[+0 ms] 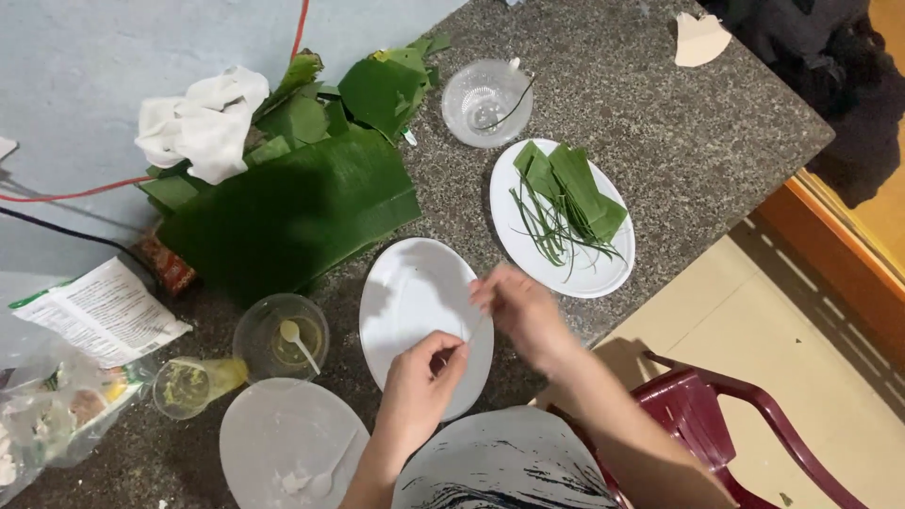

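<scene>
Over the empty white oval plate [415, 302] on the speckled grey stone tabletop [660, 123], left hand [424, 372] and right hand [514, 302] each pinched one thin pale strip [474, 330], best kept taut.

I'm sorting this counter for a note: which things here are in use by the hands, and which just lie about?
In use:
left hand
right hand
thin pale strip pinched between both
empty white plate under them

Lying about:
plate of cut leaves
banana leaves
white cloth
clear cup
bowl with spoon
</scene>
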